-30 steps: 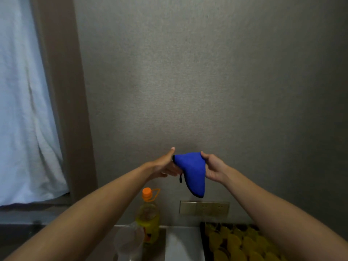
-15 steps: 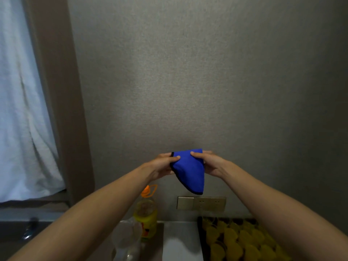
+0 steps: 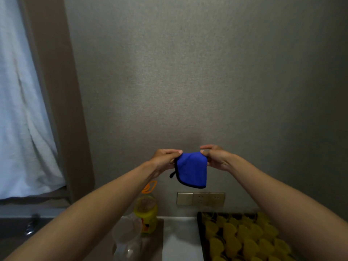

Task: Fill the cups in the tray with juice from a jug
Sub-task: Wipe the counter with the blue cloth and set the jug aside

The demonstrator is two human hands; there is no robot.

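A folded blue cloth (image 3: 192,170) with a dark edging hangs in the middle of my view, a small dark loop dangling at its left edge. Behind it a grey textured wall (image 3: 188,81) fills most of the frame. At the left a white curtain (image 3: 20,110) hangs beside a brown frame (image 3: 62,110). Below centre, a beige switch and socket plate (image 3: 200,199) sits on the wall. At the lower left edge lies a blurred metal fitting (image 3: 32,224) I cannot identify.
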